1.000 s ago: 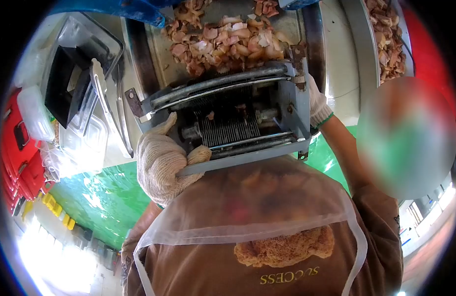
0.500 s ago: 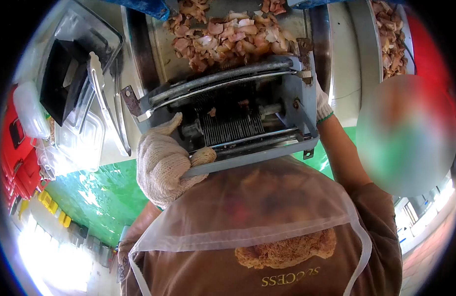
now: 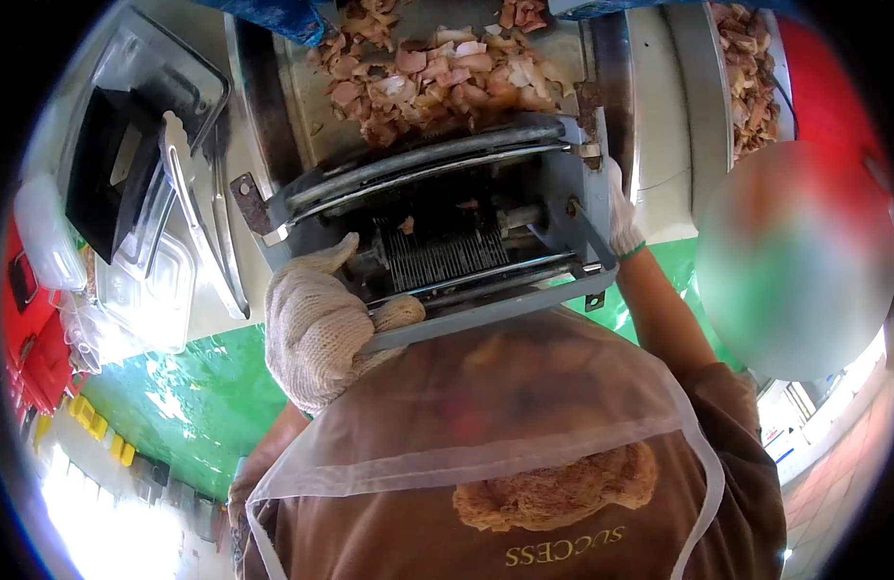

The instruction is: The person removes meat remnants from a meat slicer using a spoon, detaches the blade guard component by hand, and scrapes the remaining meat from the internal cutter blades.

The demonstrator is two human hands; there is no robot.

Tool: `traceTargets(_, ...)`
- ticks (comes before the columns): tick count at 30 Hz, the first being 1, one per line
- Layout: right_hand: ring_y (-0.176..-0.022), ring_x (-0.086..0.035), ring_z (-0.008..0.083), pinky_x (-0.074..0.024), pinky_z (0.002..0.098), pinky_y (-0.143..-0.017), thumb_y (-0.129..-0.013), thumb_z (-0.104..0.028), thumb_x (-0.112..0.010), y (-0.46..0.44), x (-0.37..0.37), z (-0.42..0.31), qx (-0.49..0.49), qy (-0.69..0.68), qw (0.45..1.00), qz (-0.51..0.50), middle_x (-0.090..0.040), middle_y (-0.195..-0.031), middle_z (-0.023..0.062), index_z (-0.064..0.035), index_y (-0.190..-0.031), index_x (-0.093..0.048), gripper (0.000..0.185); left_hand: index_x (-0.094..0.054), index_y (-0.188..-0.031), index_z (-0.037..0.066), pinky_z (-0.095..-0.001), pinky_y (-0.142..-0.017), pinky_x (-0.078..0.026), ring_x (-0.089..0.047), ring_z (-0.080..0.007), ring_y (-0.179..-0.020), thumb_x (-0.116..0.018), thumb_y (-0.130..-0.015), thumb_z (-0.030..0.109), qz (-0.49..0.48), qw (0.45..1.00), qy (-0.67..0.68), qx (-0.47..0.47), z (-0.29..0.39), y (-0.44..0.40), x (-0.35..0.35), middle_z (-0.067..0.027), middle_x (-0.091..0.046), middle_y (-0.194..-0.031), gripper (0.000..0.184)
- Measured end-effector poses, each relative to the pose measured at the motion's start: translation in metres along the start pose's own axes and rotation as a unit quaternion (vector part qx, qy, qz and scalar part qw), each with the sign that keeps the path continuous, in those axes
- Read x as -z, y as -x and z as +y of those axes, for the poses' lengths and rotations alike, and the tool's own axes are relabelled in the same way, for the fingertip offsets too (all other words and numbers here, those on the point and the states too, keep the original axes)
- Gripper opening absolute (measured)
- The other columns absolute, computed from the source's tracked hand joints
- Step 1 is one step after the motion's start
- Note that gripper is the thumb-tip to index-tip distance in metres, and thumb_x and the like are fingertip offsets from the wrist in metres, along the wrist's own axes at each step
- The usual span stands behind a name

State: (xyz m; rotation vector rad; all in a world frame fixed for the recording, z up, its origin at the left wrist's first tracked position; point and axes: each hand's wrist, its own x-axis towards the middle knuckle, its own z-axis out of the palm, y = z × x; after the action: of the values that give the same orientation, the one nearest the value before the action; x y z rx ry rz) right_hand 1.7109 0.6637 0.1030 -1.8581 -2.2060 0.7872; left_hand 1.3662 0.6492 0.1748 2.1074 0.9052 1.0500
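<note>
A grey metal slicer blade unit (image 3: 447, 253), an open box frame with a roller of thin close-set blades, is in front of my apron. Small meat scraps cling to the blades. My left hand (image 3: 321, 324), in a white knitted glove, is closed around its near left corner, the thumb along the left side and a finger over the front bar. On the far right side, my gloved right hand (image 3: 623, 213) holds the outer side plate; most of its fingers are hidden behind it. Beyond the unit, sliced meat pieces (image 3: 447, 82) lie in a metal tray (image 3: 307, 97).
On the left are tongs (image 3: 191, 198), a black tray (image 3: 104, 179), a metal pan (image 3: 172, 58) and clear plastic containers (image 3: 157, 290). More meat (image 3: 747, 68) fills a tray at the right. A green floor (image 3: 176, 387) shows below the table; a blurred patch covers the right.
The view has shifted slightly, so the surroundings appear a little further left. Both hands keep their places on the blade unit.
</note>
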Motion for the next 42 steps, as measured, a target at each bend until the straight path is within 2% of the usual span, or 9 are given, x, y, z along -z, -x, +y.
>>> traceTargets(3,-0.097,-0.067,0.0336,-0.0560,0.0376,-0.082,-0.089,-0.017,-0.067,0.039,-0.035,0.021,0.062,0.014,0.995,0.072,-0.066,-0.116,0.0162,-0.0020,-0.122,-0.061,0.036,-0.055,-0.074,0.005,-0.0594,-0.085,-0.056,-0.058,-0.0276,-0.062,-0.090,-0.066,0.006,0.002,1.000,0.001,-0.001,-0.001,0.001,-0.001,-0.0098,-0.054,-0.067,0.036)
traceTargets(5,-0.101,-0.067,0.0349,-0.0556,0.0372,-0.085,-0.089,-0.017,-0.068,0.059,-0.051,0.020,0.007,-0.118,0.989,0.093,-0.067,-0.115,0.0161,-0.0023,-0.125,-0.060,0.040,-0.055,-0.074,0.005,-0.0589,-0.084,-0.056,-0.058,-0.0278,-0.062,-0.090,-0.066,0.006,0.001,1.000,0.005,-0.002,0.000,0.001,-0.002,-0.0098,-0.054,-0.067,0.036)
traceTargets(7,-0.099,-0.068,0.0347,-0.0558,0.0371,-0.085,-0.090,-0.017,-0.068,0.064,-0.075,0.028,-0.175,-0.155,0.972,0.024,-0.068,-0.114,0.0161,-0.0014,-0.128,-0.059,0.042,-0.055,-0.074,0.005,-0.0585,-0.084,-0.056,-0.058,-0.0279,-0.062,-0.090,-0.066,0.006,0.000,1.000,0.006,-0.001,-0.001,0.002,-0.003,-0.0098,-0.054,-0.067,0.036)
traceTargets(10,-0.093,-0.070,0.0365,-0.0570,0.0371,-0.078,-0.092,-0.019,-0.067,0.063,-0.086,0.029,-0.136,-0.189,0.969,0.081,-0.070,-0.112,0.0179,0.0009,-0.131,-0.057,0.044,-0.055,-0.074,0.006,-0.0577,-0.083,-0.056,-0.058,-0.0281,-0.062,-0.090,-0.065,0.006,-0.009,1.000,0.007,-0.001,-0.002,0.001,0.000,-0.0098,-0.054,-0.067,0.037)
traceTargets(17,-0.086,-0.068,0.0386,-0.0568,0.0417,-0.070,-0.086,-0.014,-0.067,0.062,-0.084,0.041,0.027,0.008,0.996,0.089,-0.067,-0.104,0.0185,-0.0018,-0.121,-0.062,0.037,-0.055,-0.073,0.006,-0.0561,-0.082,-0.056,-0.058,-0.0286,-0.063,-0.091,-0.064,0.007,-0.008,1.000,0.005,0.004,-0.002,0.001,0.001,-0.0098,-0.054,-0.067,0.037)
traceTargets(27,-0.086,-0.068,0.0366,-0.0566,0.0405,-0.072,-0.085,-0.018,-0.068,0.068,-0.087,0.039,-0.002,0.058,0.997,0.049,-0.068,-0.099,0.0174,-0.0049,-0.117,-0.064,0.035,-0.054,-0.072,0.007,-0.0537,-0.080,-0.056,-0.058,-0.0292,-0.063,-0.091,-0.063,0.007,-0.005,1.000,0.006,0.002,-0.002,0.002,0.001,-0.0098,-0.054,-0.068,0.038)
traceTargets(30,-0.085,-0.068,0.0318,-0.0565,0.0388,-0.073,-0.088,-0.022,-0.066,0.070,-0.095,0.051,-0.051,-0.066,0.996,0.034,-0.069,-0.097,0.0149,-0.0057,-0.117,-0.064,0.033,-0.054,-0.072,0.007,-0.0530,-0.079,-0.056,-0.058,-0.0294,-0.064,-0.091,-0.062,0.008,-0.001,1.000,0.007,0.001,-0.002,0.003,0.000,-0.0098,-0.054,-0.068,0.038)
traceTargets(35,-0.082,-0.066,0.0230,-0.0552,0.0358,-0.074,-0.096,-0.028,-0.060,0.023,0.000,0.002,-0.019,-0.024,0.999,-0.021,-0.070,-0.094,0.0111,-0.0059,-0.118,-0.064,0.032,-0.054,-0.071,0.007,-0.0519,-0.078,-0.056,-0.058,-0.0297,-0.064,-0.091,-0.062,0.008,0.001,1.000,0.009,0.000,-0.003,0.005,0.001,-0.0098,-0.054,-0.068,0.038)
traceTargets(42,-0.084,-0.067,0.0233,-0.0562,0.0363,-0.074,-0.097,-0.024,-0.059,-0.033,0.015,0.008,-0.046,-0.108,0.989,-0.094,-0.069,-0.096,0.0125,-0.0047,-0.120,-0.063,0.030,-0.053,-0.071,0.008,-0.0502,-0.077,-0.056,-0.059,-0.0302,-0.065,-0.091,-0.061,0.008,0.005,1.000,0.009,-0.001,-0.006,0.006,0.000,-0.0098,-0.054,-0.068,0.039)
